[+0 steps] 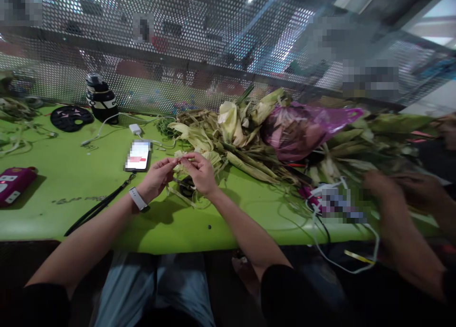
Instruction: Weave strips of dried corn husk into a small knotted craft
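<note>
The left hand [160, 176] and right hand [200, 175] both pinch, thumb to finger, what seems, through the blur, a pale husk strip [179, 154] above the green table [78, 161], likely light, soft and easily torn, best held gently near its ends.

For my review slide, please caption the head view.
Left hand and right hand brought together in front of piled corn husks on a green table.

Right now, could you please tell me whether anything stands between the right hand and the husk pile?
Nothing visible does: the husk pile lies just beyond the right hand on the green table.
</note>
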`<state>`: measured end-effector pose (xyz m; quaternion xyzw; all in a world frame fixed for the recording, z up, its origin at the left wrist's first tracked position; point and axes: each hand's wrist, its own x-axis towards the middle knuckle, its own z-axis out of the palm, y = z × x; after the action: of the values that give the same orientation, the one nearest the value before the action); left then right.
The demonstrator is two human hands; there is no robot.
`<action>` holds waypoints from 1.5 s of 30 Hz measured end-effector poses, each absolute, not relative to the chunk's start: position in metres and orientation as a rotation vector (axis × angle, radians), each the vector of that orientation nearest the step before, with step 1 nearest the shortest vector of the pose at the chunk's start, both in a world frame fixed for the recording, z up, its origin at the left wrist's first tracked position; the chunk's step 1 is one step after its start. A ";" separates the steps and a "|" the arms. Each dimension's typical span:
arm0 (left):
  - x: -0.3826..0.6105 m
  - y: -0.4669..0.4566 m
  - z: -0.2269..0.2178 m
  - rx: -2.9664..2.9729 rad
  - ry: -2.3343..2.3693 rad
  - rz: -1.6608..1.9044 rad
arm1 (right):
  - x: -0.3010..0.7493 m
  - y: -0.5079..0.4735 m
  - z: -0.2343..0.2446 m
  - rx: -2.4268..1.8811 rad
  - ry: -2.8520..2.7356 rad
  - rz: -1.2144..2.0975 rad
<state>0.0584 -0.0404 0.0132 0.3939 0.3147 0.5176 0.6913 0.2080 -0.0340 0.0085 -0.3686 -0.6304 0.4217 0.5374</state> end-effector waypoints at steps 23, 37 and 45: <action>0.050 -0.037 0.017 0.934 0.770 0.911 | 0.206 -0.029 0.007 -0.876 -1.388 1.043; 0.054 -0.037 0.011 1.005 0.803 0.828 | 0.213 -0.033 0.018 -0.967 -1.454 0.836; 0.053 -0.036 0.009 1.112 0.734 0.721 | 0.214 -0.030 0.015 -0.981 -1.514 0.778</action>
<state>0.0530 -0.0365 0.0094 0.5042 0.3330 0.3271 0.7265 0.2141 -0.0302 0.0145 -0.4152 -0.6410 0.3293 0.5553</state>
